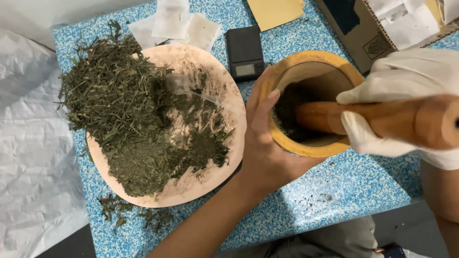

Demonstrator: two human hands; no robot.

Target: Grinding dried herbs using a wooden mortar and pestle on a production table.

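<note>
Your gloved right hand [415, 113] grips the stiff, probably heavy wooden pestle [386, 121] mid-shaft — bare left hand [265, 142] clasps the mortar [307, 62] wall — hold there

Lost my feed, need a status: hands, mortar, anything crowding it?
Left hand bare, gripping mortar side. Right hand gloved, holding pestle in bowl. Plate of dried herbs close left.
</note>
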